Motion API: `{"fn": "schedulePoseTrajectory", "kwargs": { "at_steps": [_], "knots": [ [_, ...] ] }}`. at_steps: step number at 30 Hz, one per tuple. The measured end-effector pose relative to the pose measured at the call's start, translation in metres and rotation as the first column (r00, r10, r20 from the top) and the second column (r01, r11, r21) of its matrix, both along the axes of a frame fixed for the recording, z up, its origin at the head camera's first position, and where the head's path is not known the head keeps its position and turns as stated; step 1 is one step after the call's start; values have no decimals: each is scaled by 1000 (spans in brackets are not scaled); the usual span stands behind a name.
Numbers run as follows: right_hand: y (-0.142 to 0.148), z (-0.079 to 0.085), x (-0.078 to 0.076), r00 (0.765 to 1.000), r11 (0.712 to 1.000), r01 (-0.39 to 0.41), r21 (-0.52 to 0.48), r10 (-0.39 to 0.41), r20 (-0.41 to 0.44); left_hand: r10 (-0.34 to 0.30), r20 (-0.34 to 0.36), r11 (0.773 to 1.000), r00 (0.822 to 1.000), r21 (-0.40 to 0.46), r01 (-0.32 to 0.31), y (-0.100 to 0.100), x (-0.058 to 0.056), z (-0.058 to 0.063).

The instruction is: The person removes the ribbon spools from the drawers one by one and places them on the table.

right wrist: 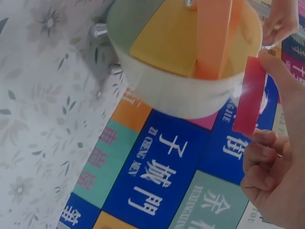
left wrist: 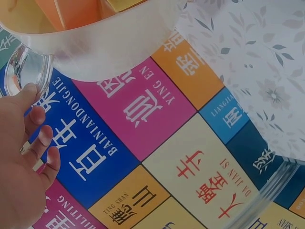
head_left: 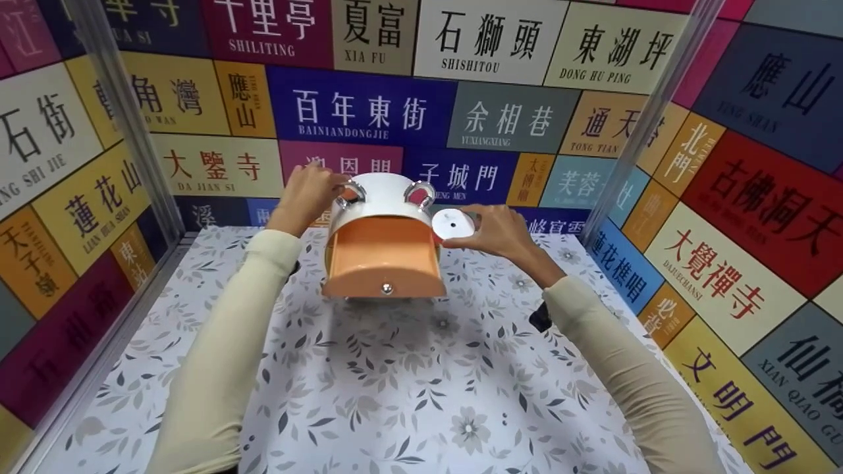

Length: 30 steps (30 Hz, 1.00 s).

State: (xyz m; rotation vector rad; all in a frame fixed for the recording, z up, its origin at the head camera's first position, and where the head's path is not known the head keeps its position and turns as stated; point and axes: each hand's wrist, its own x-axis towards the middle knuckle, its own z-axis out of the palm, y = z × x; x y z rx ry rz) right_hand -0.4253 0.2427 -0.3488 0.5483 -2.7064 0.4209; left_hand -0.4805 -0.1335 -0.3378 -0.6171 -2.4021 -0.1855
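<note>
A white rounded cabinet (head_left: pixel 382 196) with two silver ear-shaped loops stands on the table. Its orange drawer (head_left: pixel 385 284), with a silver knob (head_left: pixel 387 288), is pulled out toward me. My left hand (head_left: pixel 308 192) pinches the left silver loop (left wrist: pixel 46 76) near its edge. On the other side, my right hand (head_left: pixel 502 232) grips a flat round disc (head_left: pixel 452 224), white on its face with a small dark hole in the middle. Its broad rim shows red (right wrist: pixel 250 95) in the right wrist view, held between thumb and fingers beside the cabinet wall.
A white tablecloth (head_left: pixel 402 395) with grey leaves and flowers covers the table. Panels (head_left: pixel 362 108) of coloured place-name signs rise behind and at both sides, with metal corner posts (head_left: pixel 642 125). Yellow and green compartments (right wrist: pixel 164 40) show on the cabinet in the right wrist view.
</note>
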Motion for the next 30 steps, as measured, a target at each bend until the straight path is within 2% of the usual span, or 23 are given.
{"fn": "schedulePoseTrajectory", "kwargs": {
  "at_steps": [9,14,21,30],
  "knots": [
    [31,-23,-6,999,997,48,55,-49,16,-9,10,1000,1000,-8,9,0,-2,-1],
    [50,-43,-9,995,996,85,41,-87,50,4,42,1000,999,-8,-4,0,-1,0],
    [76,-70,-13,974,986,166,2,-164,158,-16,9,1000,1000,-5,16,0,1,-3],
    [101,-89,-24,951,969,244,41,-247,186,-21,9,1000,1000,6,21,-1,1,-1]
  ]
}}
